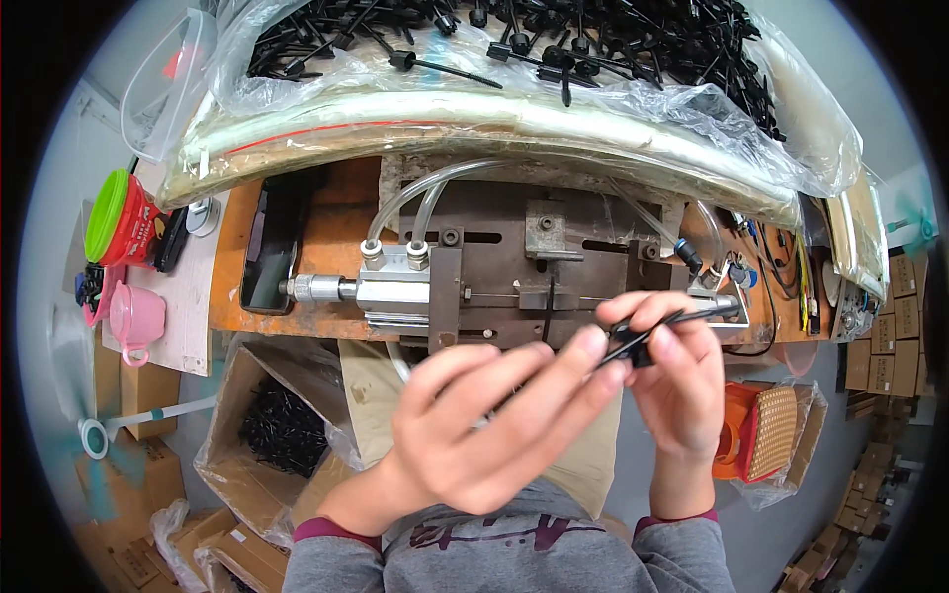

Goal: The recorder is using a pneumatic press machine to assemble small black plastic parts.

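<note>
Both my hands are raised in front of the metal fixture, closed around a black plastic part with a thin stem [639, 348]. My left hand [499, 430] pinches its near end with the fingertips. My right hand [680, 381] grips it from the other side, and the stem points to the right past the fingers. Fingers hide much of the part. Behind them, the brown metal fixture [484, 267] sits on the wooden bench, with a silver air cylinder [393, 292] at its left. A slim black piece [550, 314] stands at the fixture's middle.
Many similar black parts [593, 49] lie on clear plastic above the fixture. An open carton [229, 435] at lower left holds more. A dark phone-like slab [272, 247] and a pink cup [135, 314] are left; an orange-red basket [756, 435] is right. Clear hoses [425, 198] arch over the fixture.
</note>
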The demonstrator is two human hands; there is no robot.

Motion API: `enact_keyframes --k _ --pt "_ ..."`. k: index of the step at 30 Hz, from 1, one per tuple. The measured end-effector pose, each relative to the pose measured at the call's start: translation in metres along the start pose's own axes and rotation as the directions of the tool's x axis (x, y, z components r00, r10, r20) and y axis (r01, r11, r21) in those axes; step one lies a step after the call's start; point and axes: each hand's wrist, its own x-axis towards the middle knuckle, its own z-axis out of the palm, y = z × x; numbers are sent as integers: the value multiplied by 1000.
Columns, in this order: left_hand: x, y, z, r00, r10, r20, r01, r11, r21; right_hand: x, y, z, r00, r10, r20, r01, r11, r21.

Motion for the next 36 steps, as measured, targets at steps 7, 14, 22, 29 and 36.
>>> enact_keyframes --k 7,14,22,29,36 --pt "-4 0 -18 989 -36 145 61 984 -167 -13 2 -1 998 28 -60 -24 997 74" --pt "-13 -4 -11 912 -397 102 404 825 -396 -23 2 -8 841 -419 -343 326 897 -297" --pt "-23 5 1 881 -433 189 471 772 -427 -26 10 -10 768 -510 -388 372 848 -379" --pt "-38 12 38 917 -323 234 373 902 -218 -27 18 -6 790 -504 -349 362 843 -398" --pt "-33 7 49 947 -217 239 223 975 1 -29 22 -7 792 -523 -315 376 824 -424"
